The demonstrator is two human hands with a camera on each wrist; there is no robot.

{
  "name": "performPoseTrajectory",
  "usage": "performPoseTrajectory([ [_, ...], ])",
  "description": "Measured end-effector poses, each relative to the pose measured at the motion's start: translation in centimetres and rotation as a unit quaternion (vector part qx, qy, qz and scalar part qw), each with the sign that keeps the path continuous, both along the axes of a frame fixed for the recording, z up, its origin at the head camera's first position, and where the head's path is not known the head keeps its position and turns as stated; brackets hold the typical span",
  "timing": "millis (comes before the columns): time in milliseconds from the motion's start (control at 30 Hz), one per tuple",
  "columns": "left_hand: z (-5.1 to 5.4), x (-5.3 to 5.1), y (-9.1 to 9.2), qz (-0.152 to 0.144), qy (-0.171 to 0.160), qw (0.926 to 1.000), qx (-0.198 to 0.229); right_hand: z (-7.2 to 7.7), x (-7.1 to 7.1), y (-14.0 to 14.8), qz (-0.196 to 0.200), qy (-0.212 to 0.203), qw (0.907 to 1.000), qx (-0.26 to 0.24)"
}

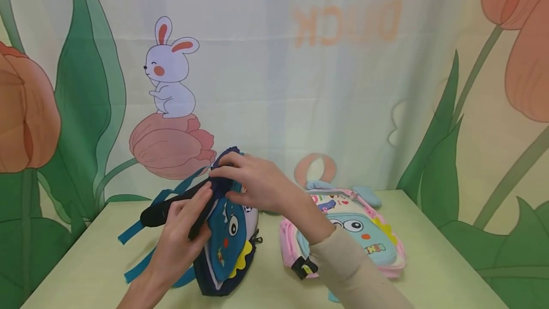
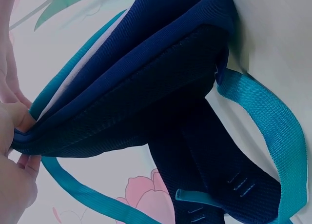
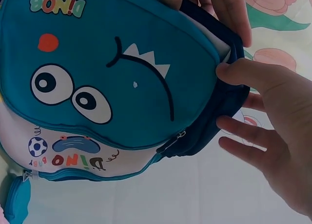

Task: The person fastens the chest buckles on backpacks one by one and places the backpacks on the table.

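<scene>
A navy and teal child's backpack with a cartoon dinosaur face stands tilted on the table, left of the middle. My left hand grips its near left edge, thumb on the front side and fingers at the back. My right hand pinches the upper corner, and in the right wrist view its thumb presses the navy side panel. Dark padded shoulder straps and teal webbing hang from the back panel. A zipper pull shows near the gripped corner. The backpack's inside is hidden.
A pink and light-blue backpack with a similar cartoon face lies on the table to the right, partly behind my right forearm. Behind the table hangs a curtain printed with tulips and a rabbit.
</scene>
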State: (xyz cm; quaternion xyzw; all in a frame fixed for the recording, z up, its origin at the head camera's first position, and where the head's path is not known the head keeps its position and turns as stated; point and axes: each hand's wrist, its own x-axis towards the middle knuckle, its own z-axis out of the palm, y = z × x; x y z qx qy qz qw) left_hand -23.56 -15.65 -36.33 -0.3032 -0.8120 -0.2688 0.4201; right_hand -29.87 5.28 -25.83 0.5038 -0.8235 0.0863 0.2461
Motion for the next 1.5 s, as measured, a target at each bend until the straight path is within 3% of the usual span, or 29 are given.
performPoseTrajectory([
  [267,-0.2,0.0,-0.1,-0.024,-0.019,0.9995,0.002,-0.1,-0.4,0.3,0.035,0.057,0.9975,-0.021],
  [400,-0.4,-0.1,0.1,-0.011,-0.03,0.9995,0.008,-0.3,-0.7,0.5,0.047,0.072,0.9957,-0.036],
  [500,-0.6,-0.3,0.2,-0.003,-0.051,0.9986,0.016,-0.4,-1.0,0.8,0.048,0.08,0.9946,-0.045],
  [567,-0.8,-0.3,0.3,0.0,-0.083,0.9964,0.018,-0.6,-1.2,1.0,0.049,0.086,0.9937,-0.052],
  [667,-1.0,-0.5,0.5,0.002,-0.149,0.9888,0.011,-0.7,-1.4,1.5,0.05,0.092,0.9923,-0.067],
  [833,-1.0,-0.4,0.9,0.028,-0.261,0.9649,-0.01,-0.8,-1.7,2.4,0.051,0.085,0.9916,-0.083],
  [933,-0.9,-0.2,1.1,0.046,-0.302,0.952,-0.019,-0.9,-1.7,2.8,0.05,0.076,0.9921,-0.087],
  [1033,-0.8,0.0,1.2,0.048,-0.324,0.9446,-0.022,-1.0,-1.7,3.1,0.049,0.066,0.9923,-0.092],
  [1133,-0.6,0.0,1.3,0.039,-0.325,0.9449,-0.017,-1.2,-1.6,3.4,0.051,0.056,0.9922,-0.099],
  [1367,-0.8,0.0,1.0,0.027,-0.254,0.9661,-0.037,-1.5,-1.5,4.0,0.062,0.04,0.9908,-0.113],
  [1500,-0.7,0.0,0.8,0.021,-0.226,0.9729,-0.046,-1.7,-1.4,4.2,0.06,0.039,0.9901,-0.121],
])
